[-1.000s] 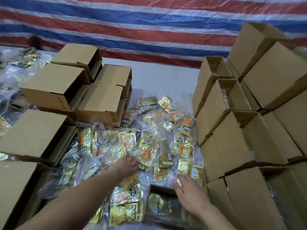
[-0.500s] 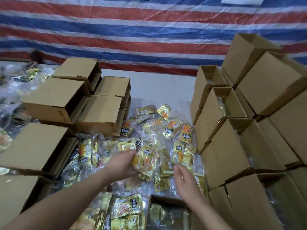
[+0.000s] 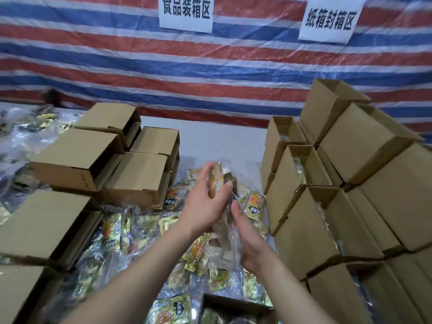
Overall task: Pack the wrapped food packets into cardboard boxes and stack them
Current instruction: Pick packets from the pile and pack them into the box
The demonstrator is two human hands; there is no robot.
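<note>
Both hands are raised above the pile of gold and orange wrapped food packets [image 3: 145, 230] on the table. My left hand [image 3: 205, 202] grips a clear bag of packets [image 3: 218, 181] near its top, thumb across it. My right hand [image 3: 245, 239] holds the lower part of the same bag, whose plastic hangs down between the palms. An open box [image 3: 236, 309] with packets inside lies at the bottom edge, below my arms. Boxes [image 3: 304, 216] with open tops stand in rows on the right.
Brown cardboard boxes [image 3: 77, 155] lie stacked on their sides at the left. More packets in plastic [image 3: 28, 127] cover the far left of the table. A striped tarpaulin [image 3: 210, 78] with two paper signs hangs behind. Bare tabletop [image 3: 222, 136] shows between the box groups.
Both hands left the pile and rose with a bag of packets held between them. The camera tilted up, bringing the two wall signs into view.
</note>
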